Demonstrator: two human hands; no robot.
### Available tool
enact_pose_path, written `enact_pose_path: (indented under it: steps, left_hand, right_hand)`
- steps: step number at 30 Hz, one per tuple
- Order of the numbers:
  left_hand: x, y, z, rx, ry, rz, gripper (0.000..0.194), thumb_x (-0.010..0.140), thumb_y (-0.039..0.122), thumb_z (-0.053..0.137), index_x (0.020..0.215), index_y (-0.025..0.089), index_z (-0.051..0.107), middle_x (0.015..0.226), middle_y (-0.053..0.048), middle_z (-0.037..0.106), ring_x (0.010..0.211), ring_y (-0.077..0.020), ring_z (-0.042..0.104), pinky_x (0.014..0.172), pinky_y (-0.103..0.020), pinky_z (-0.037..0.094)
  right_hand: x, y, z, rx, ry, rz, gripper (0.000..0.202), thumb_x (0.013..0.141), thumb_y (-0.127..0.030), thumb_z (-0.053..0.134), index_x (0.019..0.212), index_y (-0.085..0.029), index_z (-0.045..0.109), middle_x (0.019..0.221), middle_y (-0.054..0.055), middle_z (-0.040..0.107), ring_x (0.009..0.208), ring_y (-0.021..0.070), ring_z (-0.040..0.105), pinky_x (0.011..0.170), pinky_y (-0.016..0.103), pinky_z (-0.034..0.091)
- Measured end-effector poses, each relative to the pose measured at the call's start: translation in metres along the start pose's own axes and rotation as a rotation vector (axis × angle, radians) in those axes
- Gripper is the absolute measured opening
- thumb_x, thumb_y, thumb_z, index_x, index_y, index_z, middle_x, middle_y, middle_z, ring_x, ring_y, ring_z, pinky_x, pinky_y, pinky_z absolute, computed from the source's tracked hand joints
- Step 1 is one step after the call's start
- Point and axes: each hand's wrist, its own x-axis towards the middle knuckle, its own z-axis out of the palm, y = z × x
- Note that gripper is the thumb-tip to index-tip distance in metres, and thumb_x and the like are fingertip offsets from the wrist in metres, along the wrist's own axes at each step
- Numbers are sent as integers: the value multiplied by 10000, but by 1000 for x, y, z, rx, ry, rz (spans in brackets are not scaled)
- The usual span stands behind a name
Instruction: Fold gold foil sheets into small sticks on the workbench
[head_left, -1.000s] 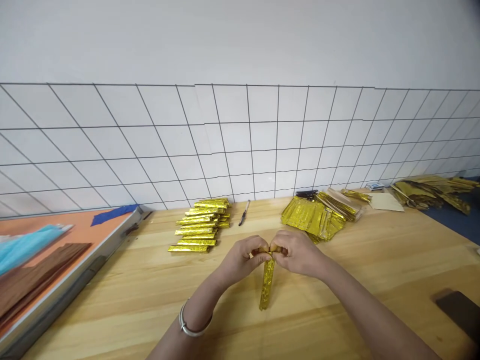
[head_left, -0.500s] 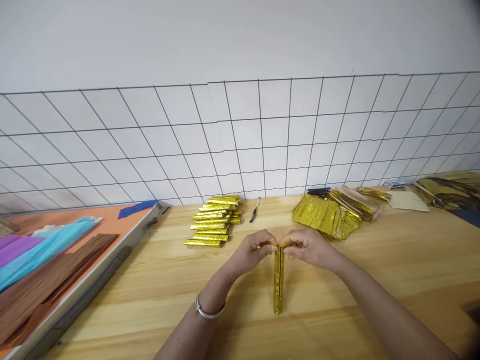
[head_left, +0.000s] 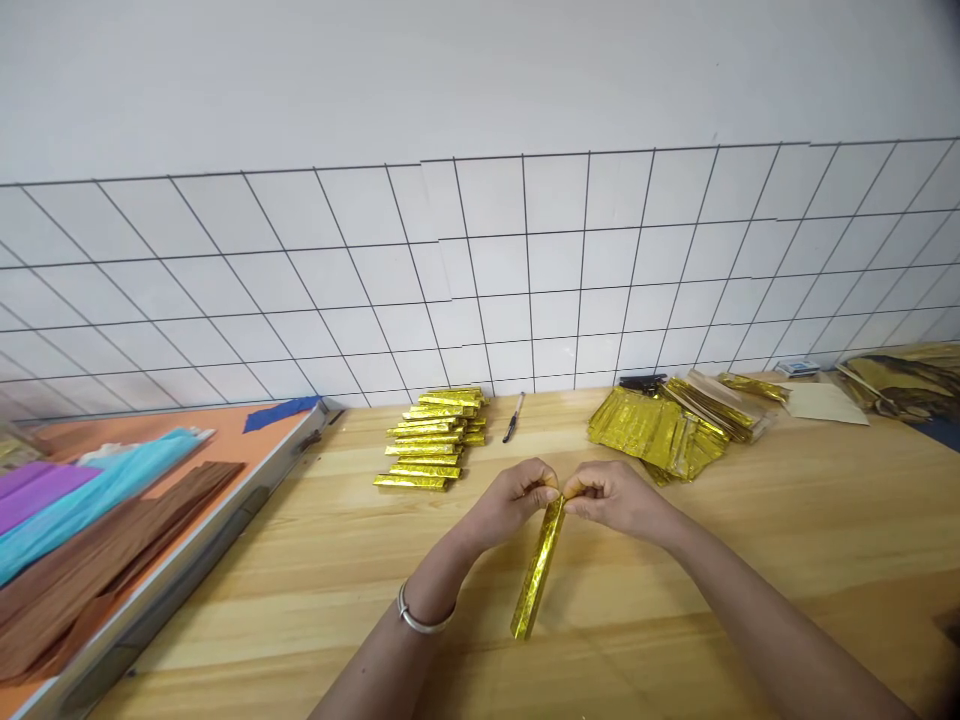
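A narrow folded strip of shiny gold foil paper (head_left: pixel 538 572) hangs from my fingertips above the wooden table (head_left: pixel 315 590), its lower end slanting to the left. My left hand (head_left: pixel 517 500), with a silver bangle on the wrist, pinches the strip's top end from the left. From the other side my right hand (head_left: pixel 619 500) pinches the same end, its fingertips nearly touching the left ones. A stack of similar folded gold strips (head_left: pixel 431 440) lies beyond my left hand. Behind my right hand is a pile of flatter gold foil pieces (head_left: pixel 656 430).
Near the wall lies a pen (head_left: pixel 514 418). At the left, an orange-surfaced tray (head_left: pixel 225 440) with a raised edge holds brown, turquoise and purple crepe-like sheets. A pale paper sheet (head_left: pixel 829 402), a small box (head_left: pixel 796 369) and dark gold material (head_left: pixel 907 385) lie at the far right.
The gold strip's lower end has swung to the left. Two narrow halves with a gap showed earlier; now one wider face shows. Both hands keep their pinch at the top.
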Motion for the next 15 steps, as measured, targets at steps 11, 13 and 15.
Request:
enact_pose_path:
  steps: [11,13,15]
  left_hand:
    - [1,3,20,-280,77,-42,235,877,378,510,943,153,528,886,-27,537,822,-128,508,749,-251,419]
    - [0,4,23,-357,1,-89,291,892,418,473,1025,161,509,967,-47,537,877,-140,528,774,-269,436]
    - [-1,3,25,-423,-111,-186,352,899,472,423,1067,168,486,996,-59,524,823,-139,560,692,-261,463]
  right_hand:
    - [-1,8,7,82,96,51,64,669,-139,534,626,-185,530,609,-44,480,562,95,429,493,206,318]
    - [1,11,4,106,127,73,49,676,-160,546,633,-181,532,606,-42,476,559,96,426,498,212,322]
    - [3,16,2,135,155,96,43,682,-181,552,645,-178,531,598,-44,471,557,97,423,505,217,326]
